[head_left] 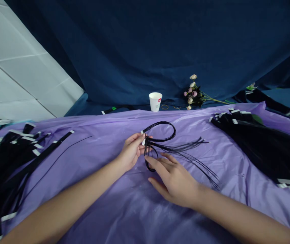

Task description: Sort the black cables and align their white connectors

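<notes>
A looped bundle of thin black cables (165, 139) is in the middle of the view, above the purple sheet (124, 210). My left hand (133, 150) pinches it near its small white connectors (144, 139). One loop bends up and to the right, and a smaller one hangs below the fingers. Loose cable ends fan out to the right. My right hand (171, 178) is beside the lower loop, its fingers apart and the fingertips close to the cables. Whether those fingertips touch the loop is hard to tell.
Black cables with white connectors lie heaped at left (13, 149) and in a long pile at right (262, 145). Behind the sheet stand a white paper cup (155, 102) and artificial flowers (193, 93), before a dark blue cloth (145, 47). White tiles (20, 67) show at upper left.
</notes>
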Available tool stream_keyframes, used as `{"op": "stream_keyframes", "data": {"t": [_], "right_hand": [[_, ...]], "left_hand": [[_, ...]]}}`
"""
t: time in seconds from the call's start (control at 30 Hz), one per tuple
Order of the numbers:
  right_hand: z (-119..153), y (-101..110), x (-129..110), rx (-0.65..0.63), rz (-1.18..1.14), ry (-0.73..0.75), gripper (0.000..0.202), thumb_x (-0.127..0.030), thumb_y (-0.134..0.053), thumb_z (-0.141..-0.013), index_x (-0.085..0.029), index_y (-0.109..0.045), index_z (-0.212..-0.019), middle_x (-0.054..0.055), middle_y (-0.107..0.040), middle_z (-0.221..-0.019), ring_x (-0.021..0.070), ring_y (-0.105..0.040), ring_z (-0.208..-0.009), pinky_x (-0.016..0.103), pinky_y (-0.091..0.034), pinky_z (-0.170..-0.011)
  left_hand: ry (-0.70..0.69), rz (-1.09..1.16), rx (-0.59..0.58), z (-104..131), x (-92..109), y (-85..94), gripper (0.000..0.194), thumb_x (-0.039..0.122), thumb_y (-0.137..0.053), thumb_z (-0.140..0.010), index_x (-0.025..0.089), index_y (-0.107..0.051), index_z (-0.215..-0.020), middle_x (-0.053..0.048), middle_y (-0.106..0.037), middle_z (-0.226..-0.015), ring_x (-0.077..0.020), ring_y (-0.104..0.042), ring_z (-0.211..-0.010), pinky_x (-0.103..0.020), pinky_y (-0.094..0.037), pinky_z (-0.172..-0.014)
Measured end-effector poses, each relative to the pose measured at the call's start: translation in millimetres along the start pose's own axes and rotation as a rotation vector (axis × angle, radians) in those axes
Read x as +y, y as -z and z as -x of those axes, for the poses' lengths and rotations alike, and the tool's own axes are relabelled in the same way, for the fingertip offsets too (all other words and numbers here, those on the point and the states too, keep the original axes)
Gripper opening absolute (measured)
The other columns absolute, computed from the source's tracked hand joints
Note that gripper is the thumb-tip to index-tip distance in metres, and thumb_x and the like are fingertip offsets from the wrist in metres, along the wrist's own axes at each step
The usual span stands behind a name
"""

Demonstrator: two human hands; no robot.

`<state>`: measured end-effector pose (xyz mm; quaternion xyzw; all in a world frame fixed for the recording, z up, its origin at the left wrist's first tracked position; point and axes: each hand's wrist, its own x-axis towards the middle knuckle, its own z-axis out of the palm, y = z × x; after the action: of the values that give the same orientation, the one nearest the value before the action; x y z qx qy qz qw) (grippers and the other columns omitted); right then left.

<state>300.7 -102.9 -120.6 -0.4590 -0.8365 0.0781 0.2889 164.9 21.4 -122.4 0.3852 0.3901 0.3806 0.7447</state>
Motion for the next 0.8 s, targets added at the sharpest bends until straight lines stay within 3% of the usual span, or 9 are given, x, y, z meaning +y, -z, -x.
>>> {"op": "stream_keyframes", "data": {"t": [0.07,0.17,0.23,0.4,0.5,0.6,0.8], "right_hand": [[0,2,0,0.048,-0.133,-0.085,0.06,-0.021,-0.053,-0.09,-0.012,-0.028,-0.144,0.01,-0.069,-0.102,0.0241,-0.064,-0.095,0.049,-0.046,-0.098],[-2,7,3,0.169,-0.388,-0.313,0.065,-0.027,-0.056,-0.09,-0.018,-0.025,-0.146,0.006,-0.07,-0.096,0.0202,-0.066,-0.087,0.036,-0.053,-0.079],[-5,11,8,0.254,-0.547,-0.458,0.053,-0.032,-0.055,-0.092,-0.02,-0.036,-0.14,0.004,-0.07,-0.088,0.0178,-0.066,-0.08,0.03,-0.052,-0.071],[-15,23,25,0.438,-0.94,-0.706,0.033,-0.047,-0.06,-0.087,-0.018,-0.06,-0.103,0.003,-0.069,-0.077,0.0152,-0.066,-0.07,0.029,-0.053,-0.071],[-19,31,33,0.451,-1.078,-0.837,0.034,-0.048,-0.071,-0.077,-0.017,-0.062,-0.088,0.003,-0.067,-0.076,0.0135,-0.063,-0.064,0.027,-0.051,-0.062],[-20,37,39,0.452,-1.224,-0.952,0.034,-0.045,-0.077,-0.07,-0.018,-0.062,-0.085,0.001,-0.065,-0.076,0.0131,-0.061,-0.064,0.026,-0.051,-0.06],[-18,41,51,0.47,-1.331,-0.977,0.028,-0.041,-0.076,-0.071,-0.019,-0.064,-0.084,-0.002,-0.06,-0.069,0.0129,-0.058,-0.057,0.028,-0.052,-0.053]], "left_hand": [[-0.009,-0.019,-0.023,0,-2,1.0,0.02,0.03,-0.069,-0.081,0.014,-0.059,-0.088,-0.006,-0.068,-0.093,-0.0121,-0.067,-0.07,-0.026,-0.058,-0.065],[-0.014,-0.058,-0.056,1,-4,2.6,0.027,0.036,-0.072,-0.079,0.014,-0.058,-0.089,-0.005,-0.068,-0.095,-0.011,-0.066,-0.069,-0.025,-0.058,-0.067],[-0.017,-0.072,-0.066,1,-5,3.1,0.03,0.038,-0.072,-0.079,0.015,-0.059,-0.091,-0.006,-0.068,-0.098,-0.012,-0.067,-0.073,-0.026,-0.059,-0.069],[-0.021,-0.079,-0.11,1,-4,3.0,0.032,0.041,-0.07,-0.081,0.015,-0.059,-0.096,-0.009,-0.068,-0.108,-0.0164,-0.069,-0.087,-0.034,-0.058,-0.081],[-0.028,-0.079,-0.112,1,-3,2.8,0.031,0.04,-0.07,-0.081,0.015,-0.06,-0.096,-0.008,-0.068,-0.107,-0.0157,-0.068,-0.088,-0.038,-0.057,-0.086],[-0.026,-0.077,-0.108,1,-4,2.6,0.029,0.038,-0.071,-0.081,0.015,-0.06,-0.094,-0.007,-0.069,-0.105,-0.0156,-0.068,-0.087,-0.04,-0.056,-0.088],[-0.02,-0.072,-0.127,2,-6,2.8,0.028,0.036,-0.071,-0.081,0.014,-0.06,-0.094,-0.008,-0.069,-0.102,-0.016,-0.066,-0.09,-0.037,-0.057,-0.085]]}}
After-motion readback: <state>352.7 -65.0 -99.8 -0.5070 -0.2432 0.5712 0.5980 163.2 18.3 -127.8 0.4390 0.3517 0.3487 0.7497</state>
